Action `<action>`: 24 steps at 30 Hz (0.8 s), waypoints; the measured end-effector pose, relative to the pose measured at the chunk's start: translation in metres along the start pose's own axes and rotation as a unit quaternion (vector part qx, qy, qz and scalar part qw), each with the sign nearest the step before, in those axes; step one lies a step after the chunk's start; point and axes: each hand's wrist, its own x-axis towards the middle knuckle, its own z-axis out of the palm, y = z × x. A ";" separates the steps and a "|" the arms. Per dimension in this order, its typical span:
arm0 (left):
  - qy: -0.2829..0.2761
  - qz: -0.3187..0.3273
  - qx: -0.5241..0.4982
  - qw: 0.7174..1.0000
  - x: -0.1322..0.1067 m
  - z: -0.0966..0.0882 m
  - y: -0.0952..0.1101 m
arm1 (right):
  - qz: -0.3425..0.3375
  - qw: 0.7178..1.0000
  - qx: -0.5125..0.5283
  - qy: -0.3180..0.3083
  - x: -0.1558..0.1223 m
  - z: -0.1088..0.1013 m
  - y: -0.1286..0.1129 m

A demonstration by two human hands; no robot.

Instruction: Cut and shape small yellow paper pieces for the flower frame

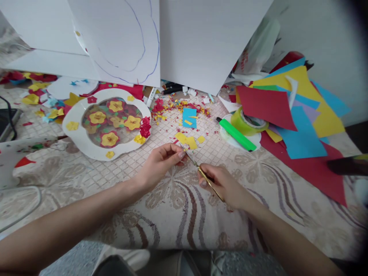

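Observation:
My right hand (220,182) grips a pair of gold-handled scissors (206,178), the thin blades pointing up and left. The blade tips reach the fingertips of my left hand (166,159), which is closed in a pinch. A tiny bit of yellow paper (185,150) shows there, mostly hidden by the fingers. Just beyond lie yellow paper pieces (191,142) and a blue paper square (189,113) with yellow slivers on it. To the left rests a white scalloped frame (73,138) with yellow and red paper flowers (109,138) in its clear middle.
Coloured paper scraps (163,107) litter the patterned tablecloth (172,207). On the right, a green marker (237,134) leans by a tape roll (244,124) and a pile of coloured sheets (301,130). White boards (201,42), one with blue curves, stand behind. A cable (34,207) lies left.

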 end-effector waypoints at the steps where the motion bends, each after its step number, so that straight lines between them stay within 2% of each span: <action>1: 0.001 -0.001 0.000 1.000 0.000 0.000 0.000 | 0.001 1.000 0.001 0.001 0.000 0.000 0.000; 13: 0.015 0.005 -0.003 1.000 -0.001 0.002 0.002 | -0.010 1.000 -0.010 0.025 0.001 0.005 -0.001; 24: 0.001 -0.001 0.016 1.000 0.002 -0.003 0.001 | -0.023 0.999 -0.014 0.029 -0.001 0.007 -0.002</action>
